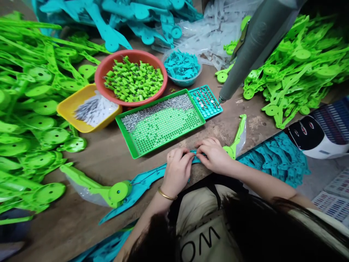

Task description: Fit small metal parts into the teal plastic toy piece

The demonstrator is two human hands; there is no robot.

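Observation:
A long blue plastic part [148, 180] lies across the table in front of me. Green plastic arms with clear pieces sit at its two ends, one green arm [118, 193] on the left and another green arm [236, 142] on the right. My left hand [177, 168] grips the middle of the blue part, thumb and fingers pinched together. Close beside it, my right hand [214, 154] has its fingertips closed on the same stretch. Anything small between the fingertips is hidden.
Behind my hands lies a green perforated tray [160, 140] with metal screws, adjoining a small blue tray [220, 110]. Farther back stand a yellow tub [71, 116], a red bowl [98, 78] and a clear bowl [183, 83]. A grey tool [256, 47] hangs at right; green parts [40, 134] heap up left.

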